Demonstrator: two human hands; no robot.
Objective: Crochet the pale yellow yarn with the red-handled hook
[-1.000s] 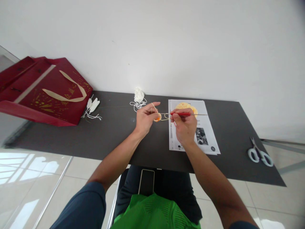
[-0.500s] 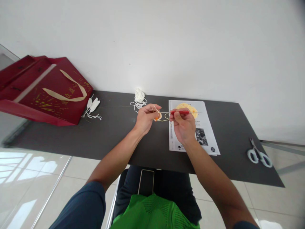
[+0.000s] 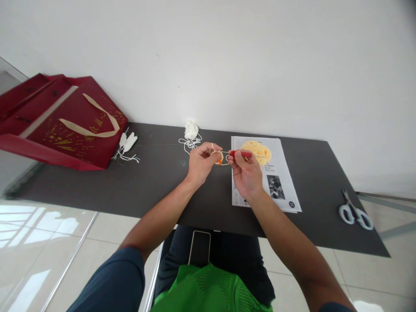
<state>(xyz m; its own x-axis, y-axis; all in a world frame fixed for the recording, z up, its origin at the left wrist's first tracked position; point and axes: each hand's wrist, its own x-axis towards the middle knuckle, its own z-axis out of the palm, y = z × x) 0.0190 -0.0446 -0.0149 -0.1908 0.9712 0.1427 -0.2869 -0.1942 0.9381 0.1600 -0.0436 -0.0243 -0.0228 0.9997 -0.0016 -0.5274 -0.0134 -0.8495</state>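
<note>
While the left hand (image 3: 199,164) is pinching a small orange crochet piece (image 3: 219,159) above the dark table (image 3: 156,186), the right hand (image 3: 246,172) is gripping a red-handled crochet hook (image 3: 242,153), its tip pointing toward the piece. Yellow yarn (image 3: 224,160) is looping between both hands, just beside a printed pattern sheet (image 3: 279,182). White-handled scissors (image 3: 355,212) are lying well apart to the right.

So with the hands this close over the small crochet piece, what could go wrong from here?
1. The left hand pinches only a tiny orange piece; it could slip and stitches loosen.
2. Yarn loops over the left fingers while the right hand works the red-handled hook; the strand may snag.
3. The loose white yarn pile by the wall might tangle if tugged.
</note>
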